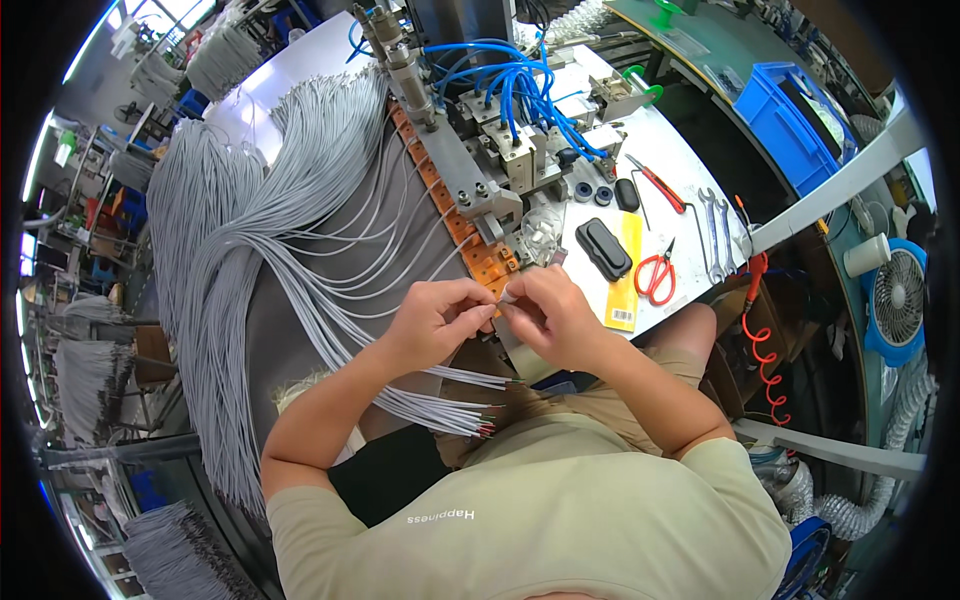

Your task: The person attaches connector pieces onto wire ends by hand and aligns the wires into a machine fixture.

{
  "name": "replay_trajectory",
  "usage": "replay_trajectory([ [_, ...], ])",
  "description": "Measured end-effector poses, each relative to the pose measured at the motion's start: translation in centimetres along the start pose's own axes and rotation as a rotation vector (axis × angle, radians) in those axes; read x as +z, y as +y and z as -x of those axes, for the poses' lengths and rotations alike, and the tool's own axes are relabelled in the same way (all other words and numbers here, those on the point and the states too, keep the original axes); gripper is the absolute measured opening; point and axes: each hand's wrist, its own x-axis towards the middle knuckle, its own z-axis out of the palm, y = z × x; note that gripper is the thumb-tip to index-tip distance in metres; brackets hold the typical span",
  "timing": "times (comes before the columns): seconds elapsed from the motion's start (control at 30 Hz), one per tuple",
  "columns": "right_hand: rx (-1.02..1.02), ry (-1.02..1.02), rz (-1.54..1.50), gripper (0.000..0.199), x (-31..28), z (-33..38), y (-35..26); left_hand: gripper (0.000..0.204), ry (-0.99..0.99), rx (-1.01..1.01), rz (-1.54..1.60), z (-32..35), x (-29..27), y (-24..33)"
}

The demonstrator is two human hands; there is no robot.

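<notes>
My left hand (437, 320) and my right hand (553, 318) meet fingertip to fingertip at the near end of an orange fixture strip (460, 228). Both are closed in a pinch. A small whitish bit shows between the fingertips, too small and covered to name. Left of the hands, a thick bundle of grey cables (235, 235) drapes over the table. Several single cables run from it to the strip. Below my left forearm, stripped cable ends (480, 422) show coloured wires. Just beyond my right hand lies a clear plastic piece (541, 230).
A machine with blue air hoses (525, 75) stands behind the strip. To the right lie a black case (603, 249), red-handled scissors (656, 278), wrenches (715, 235) and a yellow packet (625, 270). A red coiled hose (765, 350) and blue fan (896, 300) are farther right.
</notes>
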Motion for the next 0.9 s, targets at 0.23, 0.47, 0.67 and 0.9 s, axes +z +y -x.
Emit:
replay_trajectory([
  [0.23,-0.078,0.028,0.056,0.012,0.5,-1.0,0.1,0.013,-0.022,-0.039,0.082,0.2,0.1,0.0],
  [0.47,0.619,0.150,-0.305,0.019,1.5,-1.8,5.4,0.017,-0.053,0.341,-0.382,-0.5,-0.4,-0.4],
  [0.67,0.638,0.057,-0.444,0.022,1.1,-2.1,5.1,0.011,-0.486,0.370,-0.336,0.8,0.4,0.9],
  [0.9,0.740,0.025,-0.369,0.022,1.6,-2.3,5.8,0.010,-0.283,0.405,-0.179,-0.5,-0.1,-0.3],
])
